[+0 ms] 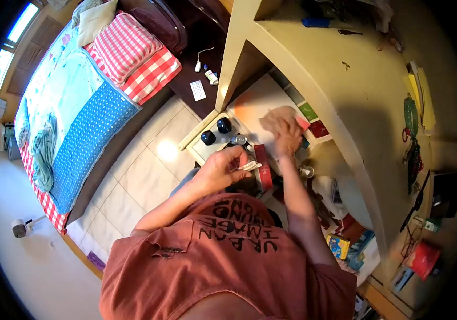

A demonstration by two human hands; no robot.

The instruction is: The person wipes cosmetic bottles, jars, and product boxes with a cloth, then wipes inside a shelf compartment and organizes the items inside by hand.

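My left hand (pixel 222 169) is closed, its thumb and fingers pinching a small white strip-like item (pixel 250 166) that I cannot identify. Just beyond it lies a long red box (pixel 262 166). Two jars with dark lids (pixel 223 125) and a small clear-and-silver container (pixel 239 140) stand on a pale tray-like surface (pixel 190 143). Farther right, my right hand (pixel 288 137) reaches into the open shelf space, pressed on a tan cloth (pixel 278 118) that is smeared by motion. Coloured boxes (pixel 318 128) line the shelf's back beside this hand.
A cream counter (pixel 314 58) curves above the shelf. Below my right arm sit a yellow box (pixel 338 246) and assorted items. At left is a bed with a blue blanket (pixel 92 144); a dark bedside surface holds a blister pack (pixel 198 90). Tiled floor (pixel 132 170) lies between.
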